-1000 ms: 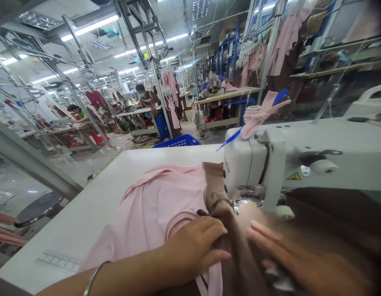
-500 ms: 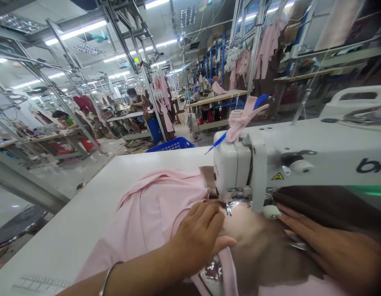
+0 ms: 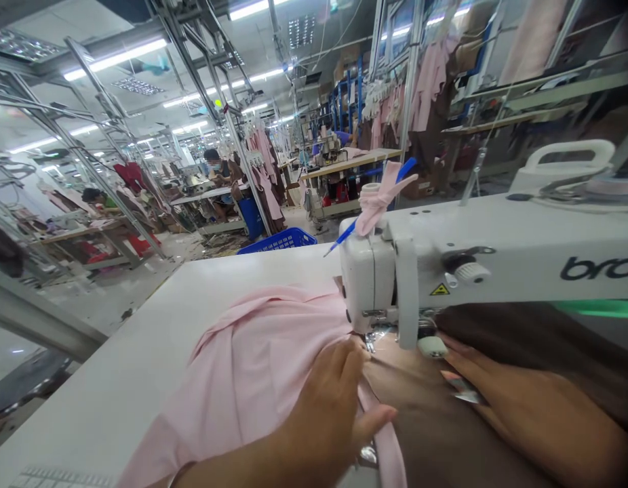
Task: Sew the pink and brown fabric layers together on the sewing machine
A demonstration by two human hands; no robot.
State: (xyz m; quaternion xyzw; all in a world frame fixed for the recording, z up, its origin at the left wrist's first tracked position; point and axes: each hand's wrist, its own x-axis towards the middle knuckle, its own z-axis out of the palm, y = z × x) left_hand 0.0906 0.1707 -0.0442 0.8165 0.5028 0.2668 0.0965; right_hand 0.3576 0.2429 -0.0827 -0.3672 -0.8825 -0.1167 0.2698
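White worktable [image 3: 156, 352]: pink fabric [image 3: 253, 366] and brown fabric [image 3: 436, 434] lie under white sewing machine [image 3: 375, 285]; left hand [image 3: 329, 413] flat, open on pink; right hand [image 3: 502, 400] flat, open on brown

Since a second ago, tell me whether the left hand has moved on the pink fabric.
Yes. The left hand has slid forward toward the white sewing machine needle over the pink fabric.

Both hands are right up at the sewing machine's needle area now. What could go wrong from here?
The left hand has fingertips close beside the presser foot, so a finger may get caught. The pink fabric lies bunched in folds and could pucker into the seam. The right hand presses the brown fabric, which might skew.
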